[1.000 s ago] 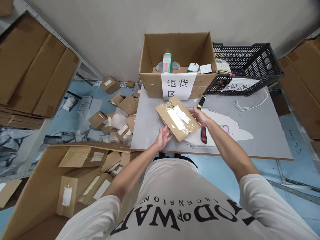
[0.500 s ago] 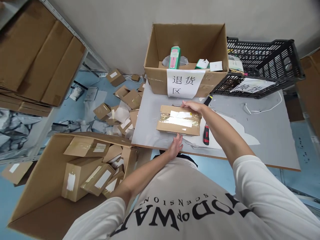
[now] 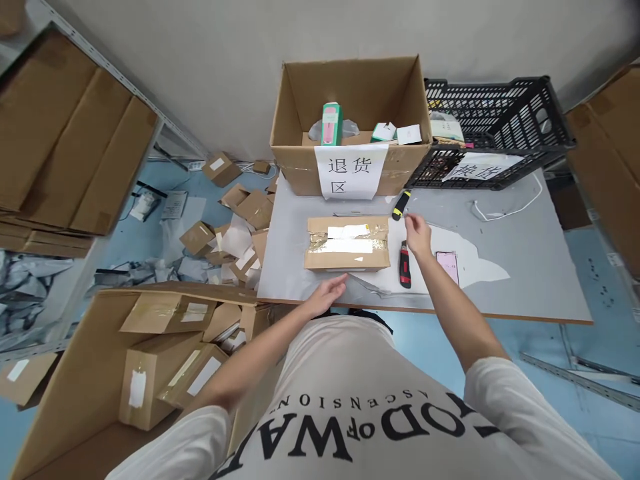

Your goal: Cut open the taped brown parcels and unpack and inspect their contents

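Observation:
A flat brown parcel (image 3: 347,243), taped and bearing a white label, lies square on the grey table (image 3: 525,253). My left hand (image 3: 329,293) rests open at the table's near edge, just below the parcel and touching none of it. My right hand (image 3: 418,235) hovers open to the right of the parcel, right above a red and black utility knife (image 3: 404,265). It holds nothing. A yellow and black tool (image 3: 401,205) lies just beyond that hand. A pink phone (image 3: 447,265) sits on white paper to the right.
A big open carton (image 3: 350,117) with a paper sign stands at the table's back, holding small boxed items. A black plastic crate (image 3: 493,127) sits beside it. A floor carton (image 3: 90,373) at left holds several parcels. Loose boxes litter the blue floor.
The parcel was turned from tilted to lying flat and square on the table. Both hands have let go of it; the right hand moved right, over the knife.

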A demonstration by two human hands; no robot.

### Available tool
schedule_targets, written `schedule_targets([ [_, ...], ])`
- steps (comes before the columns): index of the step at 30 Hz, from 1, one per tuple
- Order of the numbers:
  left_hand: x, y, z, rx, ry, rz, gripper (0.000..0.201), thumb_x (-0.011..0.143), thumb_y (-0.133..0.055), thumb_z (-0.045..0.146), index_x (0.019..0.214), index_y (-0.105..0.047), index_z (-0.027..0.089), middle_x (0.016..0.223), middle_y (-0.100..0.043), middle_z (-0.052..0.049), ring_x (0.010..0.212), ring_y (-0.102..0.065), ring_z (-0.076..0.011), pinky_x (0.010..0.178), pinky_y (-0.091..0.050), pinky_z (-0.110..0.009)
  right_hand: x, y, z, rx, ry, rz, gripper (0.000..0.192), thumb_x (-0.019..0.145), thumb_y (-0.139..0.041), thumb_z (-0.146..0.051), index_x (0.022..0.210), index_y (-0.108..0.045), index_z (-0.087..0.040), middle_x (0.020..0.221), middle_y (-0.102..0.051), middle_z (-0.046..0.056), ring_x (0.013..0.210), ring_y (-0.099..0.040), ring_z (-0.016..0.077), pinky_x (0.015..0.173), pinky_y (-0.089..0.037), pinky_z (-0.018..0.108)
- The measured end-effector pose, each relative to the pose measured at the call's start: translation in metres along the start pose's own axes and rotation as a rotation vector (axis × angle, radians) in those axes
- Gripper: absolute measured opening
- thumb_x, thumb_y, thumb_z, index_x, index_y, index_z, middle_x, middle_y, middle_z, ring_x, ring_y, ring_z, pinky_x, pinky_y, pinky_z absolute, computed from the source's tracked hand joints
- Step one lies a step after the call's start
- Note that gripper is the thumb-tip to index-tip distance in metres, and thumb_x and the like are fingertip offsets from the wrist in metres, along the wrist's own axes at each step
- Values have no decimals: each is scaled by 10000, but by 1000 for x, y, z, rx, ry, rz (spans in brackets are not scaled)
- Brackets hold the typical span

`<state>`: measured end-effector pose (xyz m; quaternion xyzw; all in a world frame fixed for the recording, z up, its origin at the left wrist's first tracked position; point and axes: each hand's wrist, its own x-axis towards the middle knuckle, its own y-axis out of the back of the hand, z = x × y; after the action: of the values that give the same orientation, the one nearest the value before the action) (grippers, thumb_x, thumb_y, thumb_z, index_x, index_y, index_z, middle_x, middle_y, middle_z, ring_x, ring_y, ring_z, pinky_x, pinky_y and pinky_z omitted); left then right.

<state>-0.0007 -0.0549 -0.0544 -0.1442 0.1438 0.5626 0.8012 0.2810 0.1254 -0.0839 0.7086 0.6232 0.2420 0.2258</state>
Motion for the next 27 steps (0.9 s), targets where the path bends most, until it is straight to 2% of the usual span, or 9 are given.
schedule_targets([
  [2, 2, 8, 16, 195, -123, 61, 626, 781, -553, 608, 1227, -583, 170, 1237, -608, -145, 1158, -564, -275, 998, -425, -446, -36, 6, 37, -195, -211, -46, 553, 860, -427, -505, 1263, -507, -134, 1190, -608, 158, 1119, -555, 265, 974, -402, 409],
  [5, 15, 19, 39, 577, -280, 277, 486, 833, -521, 523, 1176, -601, 187, 1210, -624, -122, 1140, -571, -256, 981, -441, -430, -81, -4, 72, -425, -456, -223, 714, 755, -586, -499, 1345, -401, -143, 1265, -529, 184, 1168, -502, 327, 947, -416, 451],
  [8, 36, 32, 51, 951, -337, 466, 619, 807, -544, 525, 1305, -485, 160, 1422, -419, -166, 1339, -349, -311, 1083, -284, -506, -103, -22, 82, -530, -550, -287, 783, 716, -635, -457, 1381, -324, -186, 1307, -460, 171, 1197, -457, 337, 917, -437, 461],
  [11, 50, 46, 50, 1176, -206, 539, 910, 715, -582, 642, 1421, -311, 135, 1529, -162, -201, 1410, -98, -386, 1087, -133, -610, -107, -30, 81, -532, -529, -273, 720, 759, -585, -357, 1394, -299, -177, 1292, -443, 186, 1182, -455, 340, 918, -428, 470],
  [13, 53, 53, 44, 1221, -118, 547, 1044, 669, -571, 711, 1456, -219, 123, 1537, -86, -222, 1408, -46, -411, 1072, -114, -637, -106, -27, 79, -447, -505, -251, 688, 781, -536, -307, 1399, -295, -125, 1260, -451, 219, 1143, -480, 341, 927, -417, 476],
  [15, 53, 58, 35, 1213, -58, 545, 1113, 648, -558, 743, 1475, -143, 125, 1535, -61, -236, 1405, -55, -417, 1058, -143, -644, -105, -19, 75, -245, -478, -227, 654, 803, -486, -313, 1398, -296, -121, 1211, -484, 207, 1054, -532, 304, 879, -453, 454],
  [18, 50, 60, 23, 1143, -14, 519, 1163, 647, -560, 744, 1485, -37, 131, 1532, -44, -249, 1398, -137, -405, 1034, -241, -619, -109, -1, 64, 218, -422, -224, 625, 831, -435, -412, 1405, -265, -232, 1110, -541, 106, 785, -586, 194, 646, -521, 363],
  [21, 50, 62, 16, 1071, -15, 495, 1188, 651, -579, 725, 1484, 24, 131, 1532, -28, -252, 1372, -247, -386, 1022, -321, -546, -115, 16, 47, 551, -342, -273, 695, 819, -476, -507, 1426, -206, -306, 1065, -564, 61, 592, -540, 121, 497, -473, 288],
  [27, 52, 62, 15, 1047, -15, 504, 1211, 633, -606, 718, 1487, 31, 143, 1537, -44, -235, 1348, -305, -379, 1013, -355, -500, -121, 36, 19, 624, -310, -379, 786, 774, -553, -585, 1439, -263, -281, 1019, -619, 78, 479, -482, 87, 422, -395, 260],
])
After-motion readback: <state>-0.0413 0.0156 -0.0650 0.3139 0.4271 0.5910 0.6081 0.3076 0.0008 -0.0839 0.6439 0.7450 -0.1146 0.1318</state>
